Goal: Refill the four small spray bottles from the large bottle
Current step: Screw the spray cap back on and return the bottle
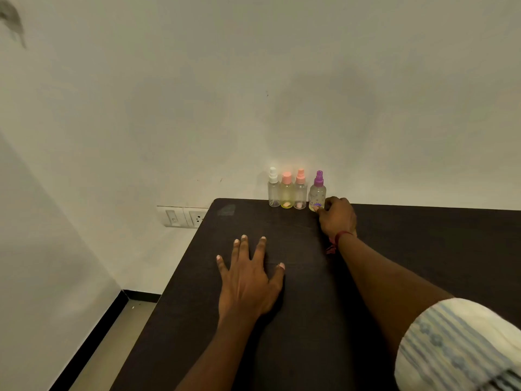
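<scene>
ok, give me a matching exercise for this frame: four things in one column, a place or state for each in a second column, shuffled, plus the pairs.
Column A
1. white-capped bottle
2. purple-capped bottle
3. left hand
4. right hand

Column B
a. flat on the table, fingers spread
b. far left of its row
c. curled, touching a bottle low down
d. far right of its row

Pairs: 1-b; 2-d; 3-a; 4-c
</scene>
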